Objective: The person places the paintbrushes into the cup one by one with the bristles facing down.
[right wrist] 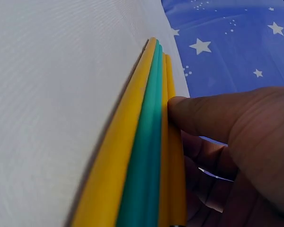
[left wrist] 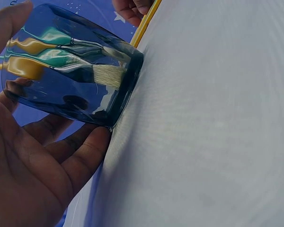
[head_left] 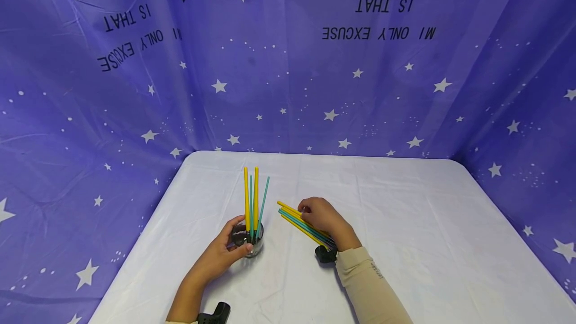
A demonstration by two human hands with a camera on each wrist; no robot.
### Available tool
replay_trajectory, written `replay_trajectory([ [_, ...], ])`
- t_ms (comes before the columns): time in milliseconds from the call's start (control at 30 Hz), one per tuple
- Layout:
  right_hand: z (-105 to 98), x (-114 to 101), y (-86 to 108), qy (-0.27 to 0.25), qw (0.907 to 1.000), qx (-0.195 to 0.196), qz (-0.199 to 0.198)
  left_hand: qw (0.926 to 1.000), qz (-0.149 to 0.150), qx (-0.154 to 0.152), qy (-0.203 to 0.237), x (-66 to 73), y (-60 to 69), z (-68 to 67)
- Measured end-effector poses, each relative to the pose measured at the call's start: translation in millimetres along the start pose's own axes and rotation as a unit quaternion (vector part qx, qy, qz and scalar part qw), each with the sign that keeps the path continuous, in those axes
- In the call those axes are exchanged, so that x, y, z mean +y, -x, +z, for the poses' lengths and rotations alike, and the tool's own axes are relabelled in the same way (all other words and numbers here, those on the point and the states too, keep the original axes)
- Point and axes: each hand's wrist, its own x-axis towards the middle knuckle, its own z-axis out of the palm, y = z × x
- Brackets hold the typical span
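My left hand (head_left: 218,259) holds a clear drinking glass (left wrist: 92,97) upright on the table, thumb on the near side and fingers around the other. Two yellow and two teal paintbrushes stand in it, handles up; a pale bristle head (left wrist: 109,75) shows near the glass's base in the left wrist view. To the right, my right hand (head_left: 321,214) is over several yellow and teal paintbrushes (head_left: 301,229) lying side by side on the table. Its thumb and curled fingers pinch the outermost yellow paintbrush (right wrist: 176,161). The hand and wrist hide the brushes' lower ends in the head view.
A white cloth covers the table (head_left: 427,224). Purple curtains (head_left: 288,64) with stars and lettering hang behind it and at both sides. Black wrist devices are on both arms, the right one (head_left: 326,254) close to the lying brushes.
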Motion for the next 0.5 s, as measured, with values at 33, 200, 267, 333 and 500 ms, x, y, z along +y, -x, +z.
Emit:
replay_trajectory([
  [33,0.4,-0.3,-0.4,0.006,1.0,-0.001,0.002,1.0,-0.001,0.001,-0.001,0.0,0.1,0.0],
  [200,1.6,-0.5,-2.1,0.018,0.9998,-0.01,0.006,1.0,-0.003,0.002,0.005,0.2,0.6,0.2],
  [267,1.3,-0.2,-2.4,0.017,0.9998,-0.012,0.003,1.0,-0.004,0.002,0.004,0.3,0.7,0.2],
  [333,0.1,-0.8,-2.3,0.016,0.9997,-0.016,0.004,1.0,-0.004,0.002,0.004,0.7,0.7,0.2],
  [500,-5.3,-4.2,-0.3,0.005,0.9995,-0.029,0.007,1.0,-0.003,-0.001,0.004,1.8,0.2,-0.3],
])
